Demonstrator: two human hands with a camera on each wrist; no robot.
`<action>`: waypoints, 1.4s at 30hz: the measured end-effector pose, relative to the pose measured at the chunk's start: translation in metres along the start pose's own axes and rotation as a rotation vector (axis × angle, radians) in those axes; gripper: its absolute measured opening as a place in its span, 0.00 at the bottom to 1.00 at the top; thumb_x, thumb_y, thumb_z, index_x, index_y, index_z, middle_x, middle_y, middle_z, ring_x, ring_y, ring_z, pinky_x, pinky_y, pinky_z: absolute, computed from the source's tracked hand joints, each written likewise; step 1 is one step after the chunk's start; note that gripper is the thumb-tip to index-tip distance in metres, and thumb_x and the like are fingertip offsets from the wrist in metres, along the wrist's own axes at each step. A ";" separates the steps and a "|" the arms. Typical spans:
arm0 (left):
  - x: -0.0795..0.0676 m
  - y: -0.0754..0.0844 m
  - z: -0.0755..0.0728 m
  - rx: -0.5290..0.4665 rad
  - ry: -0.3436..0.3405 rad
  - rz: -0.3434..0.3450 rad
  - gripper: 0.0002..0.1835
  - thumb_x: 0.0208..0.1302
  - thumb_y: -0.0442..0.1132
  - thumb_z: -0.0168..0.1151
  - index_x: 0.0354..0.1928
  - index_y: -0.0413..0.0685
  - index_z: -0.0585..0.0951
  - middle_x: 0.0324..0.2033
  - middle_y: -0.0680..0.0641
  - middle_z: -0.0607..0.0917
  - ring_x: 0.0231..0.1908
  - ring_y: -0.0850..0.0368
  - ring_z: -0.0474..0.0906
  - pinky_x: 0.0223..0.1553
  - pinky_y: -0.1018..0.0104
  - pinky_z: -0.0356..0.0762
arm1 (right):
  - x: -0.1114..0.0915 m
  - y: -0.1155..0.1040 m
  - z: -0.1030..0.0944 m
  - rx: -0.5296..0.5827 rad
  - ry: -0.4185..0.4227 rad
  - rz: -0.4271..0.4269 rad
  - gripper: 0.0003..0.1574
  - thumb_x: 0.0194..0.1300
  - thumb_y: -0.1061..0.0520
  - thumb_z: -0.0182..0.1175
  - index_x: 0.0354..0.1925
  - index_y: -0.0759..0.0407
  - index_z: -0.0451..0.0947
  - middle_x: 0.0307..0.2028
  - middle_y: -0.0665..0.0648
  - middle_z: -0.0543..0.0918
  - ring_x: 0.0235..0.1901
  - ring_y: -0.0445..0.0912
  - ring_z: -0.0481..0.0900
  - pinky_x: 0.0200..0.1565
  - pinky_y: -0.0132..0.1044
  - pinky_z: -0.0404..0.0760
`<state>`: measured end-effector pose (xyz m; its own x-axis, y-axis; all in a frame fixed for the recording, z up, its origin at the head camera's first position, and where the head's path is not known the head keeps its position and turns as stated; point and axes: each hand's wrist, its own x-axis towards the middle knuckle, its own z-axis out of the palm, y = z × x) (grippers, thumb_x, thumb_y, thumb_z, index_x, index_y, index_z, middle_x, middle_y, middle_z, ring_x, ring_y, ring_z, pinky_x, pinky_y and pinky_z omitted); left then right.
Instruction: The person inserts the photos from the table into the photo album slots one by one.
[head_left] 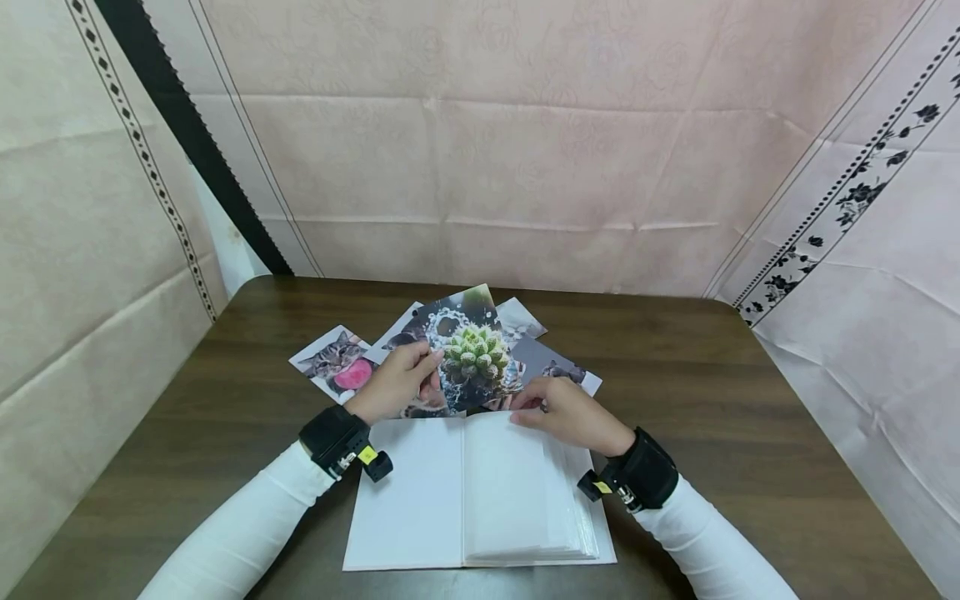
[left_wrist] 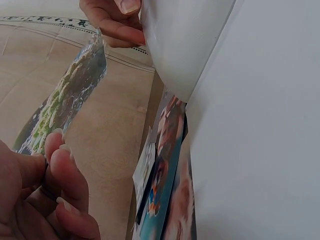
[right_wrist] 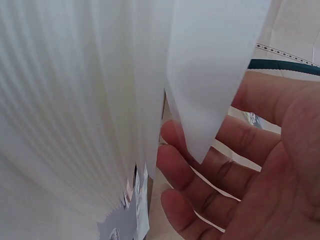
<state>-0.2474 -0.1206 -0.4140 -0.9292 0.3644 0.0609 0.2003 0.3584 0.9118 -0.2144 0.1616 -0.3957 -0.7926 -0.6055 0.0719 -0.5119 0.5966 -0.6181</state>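
Note:
My left hand point(head_left: 401, 379) pinches the left edge of a photo print point(head_left: 474, 354) of a green succulent, held up above the other prints. In the left wrist view the same photo point(left_wrist: 70, 95) stands tilted between thumb and fingers. An open photo album point(head_left: 412, 492) lies before me, its left side a plain white cover. At the album's upper right, my right hand point(head_left: 570, 412) holds the top corner of a clear sleeve page point(head_left: 504, 479). The right wrist view has that page's corner point(right_wrist: 210, 75) lifted away from the stack of sleeves, between thumb and fingers.
Behind the album several photo prints lie overlapping, among them a cat with a pink heart point(head_left: 337, 362) at left and a grey print point(head_left: 551, 362) at right. The brown wooden table point(head_left: 712, 400) ends at a patterned cloth backdrop point(head_left: 487, 167).

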 end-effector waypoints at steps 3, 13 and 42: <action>0.001 -0.001 0.000 -0.003 -0.001 -0.005 0.18 0.76 0.47 0.42 0.35 0.40 0.71 0.27 0.35 0.77 0.26 0.35 0.71 0.19 0.69 0.64 | 0.000 0.000 -0.001 0.009 -0.005 -0.004 0.13 0.65 0.49 0.60 0.42 0.54 0.84 0.36 0.48 0.83 0.38 0.41 0.76 0.38 0.34 0.78; 0.002 0.000 -0.001 0.001 -0.008 0.009 0.17 0.76 0.47 0.42 0.35 0.41 0.71 0.27 0.34 0.77 0.25 0.39 0.71 0.20 0.68 0.65 | 0.001 0.002 -0.001 0.059 -0.017 -0.007 0.11 0.65 0.51 0.60 0.41 0.54 0.84 0.36 0.47 0.83 0.38 0.41 0.76 0.40 0.35 0.78; 0.002 0.000 -0.001 -0.008 0.002 -0.001 0.17 0.76 0.46 0.42 0.34 0.41 0.71 0.27 0.35 0.77 0.23 0.46 0.71 0.20 0.68 0.66 | 0.001 0.005 0.001 0.032 0.034 0.006 0.11 0.61 0.58 0.64 0.44 0.55 0.82 0.24 0.51 0.72 0.24 0.43 0.65 0.29 0.34 0.64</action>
<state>-0.2493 -0.1208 -0.4137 -0.9300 0.3626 0.0607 0.1968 0.3515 0.9153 -0.2167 0.1633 -0.3997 -0.8065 -0.5836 0.0946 -0.4970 0.5825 -0.6433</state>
